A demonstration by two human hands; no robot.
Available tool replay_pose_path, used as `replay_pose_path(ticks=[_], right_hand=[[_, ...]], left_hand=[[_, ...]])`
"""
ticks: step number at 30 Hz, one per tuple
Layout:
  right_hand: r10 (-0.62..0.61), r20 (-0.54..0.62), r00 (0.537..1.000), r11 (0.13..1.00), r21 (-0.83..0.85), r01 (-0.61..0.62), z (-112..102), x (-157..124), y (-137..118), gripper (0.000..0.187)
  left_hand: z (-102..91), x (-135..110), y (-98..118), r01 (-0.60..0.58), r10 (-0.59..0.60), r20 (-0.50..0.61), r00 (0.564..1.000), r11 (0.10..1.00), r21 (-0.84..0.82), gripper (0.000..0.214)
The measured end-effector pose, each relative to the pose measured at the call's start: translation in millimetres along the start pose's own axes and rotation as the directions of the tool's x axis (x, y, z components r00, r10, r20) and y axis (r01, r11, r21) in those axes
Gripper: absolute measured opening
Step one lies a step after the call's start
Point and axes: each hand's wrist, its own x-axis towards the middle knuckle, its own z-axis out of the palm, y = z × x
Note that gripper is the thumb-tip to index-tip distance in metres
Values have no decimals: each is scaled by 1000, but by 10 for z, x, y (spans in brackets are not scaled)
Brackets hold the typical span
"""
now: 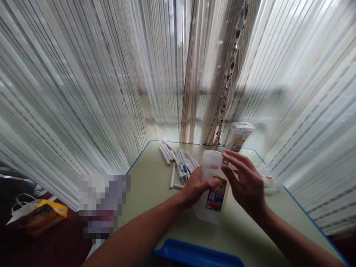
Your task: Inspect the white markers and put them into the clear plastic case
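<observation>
My left hand point(196, 185) grips a translucent white plastic marker case point(207, 211), its thumb pressed across the yellow, black and red label. The case is tilted, above the table. My right hand point(247, 181) has its fingertips on the upper right edge of the same case, around a small slotted tab. What the case holds, if anything, does not show. Just behind my left hand, a loose pile of white markers point(178, 161) lies on the table, a few with coloured ends showing.
The pale green table point(147, 193) has a blue edge. An upright clear case point(240, 135) with a similar label stands at the back right; another clear case point(268, 178) lies at right. A blue tray point(194, 252) is at the near edge. String curtains point(167, 74) hang behind.
</observation>
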Motion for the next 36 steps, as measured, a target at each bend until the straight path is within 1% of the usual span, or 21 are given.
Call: replay_pose_path(ticks=[5,9,11,15,19,21,23,26,28,30,32,34,36], right_hand=[[116,10,993,978,176,-116,74,-35,-104,20],[133,26,991,963,231,-136,94,-28,-168,16],[124,21,992,964,234,-125,100,-28,-185,16],[84,21,996,977,194,-86,99,-29,-193,20],[52,57,997,989,134,-59,80,-12,-195,11],[23,71,997,995,100,-30,66,2,-205,11],[-15,71,997,997,83,9,45,10,-225,13],[-70,75,995,995,83,64,-1,6,-271,21],[-91,96,991,991,102,81,-34,-5,-299,24],[-96,108,989,989,119,83,-50,-13,-308,23],[-87,82,993,990,122,76,-42,-12,-289,23],[-65,4,998,986,151,63,-12,0,-246,25],[-7,-73,997,975,219,23,21,18,-195,30]], left_hand=[[-39,-43,-39,-18,18,-16,1000,999,41,50],[-50,-59,-51,-10,10,7,1000,998,69,50],[-50,-64,-47,0,-1,14,1000,997,74,49],[-60,-71,-39,32,-30,-18,999,994,109,49],[-66,-61,-17,63,-53,-62,997,984,165,48],[-56,-57,4,75,-64,-65,996,980,182,49],[-38,-61,29,81,-72,-63,995,982,171,50],[-6,-80,67,80,-72,-65,995,988,128,48],[13,-97,91,81,-75,-62,995,990,113,48],[27,-112,112,89,-83,-56,995,991,101,52],[31,-121,128,105,-102,-48,994,992,68,55],[23,-125,138,131,-130,-19,991,991,22,57],[6,-125,143,163,-162,22,987,986,-22,58]])
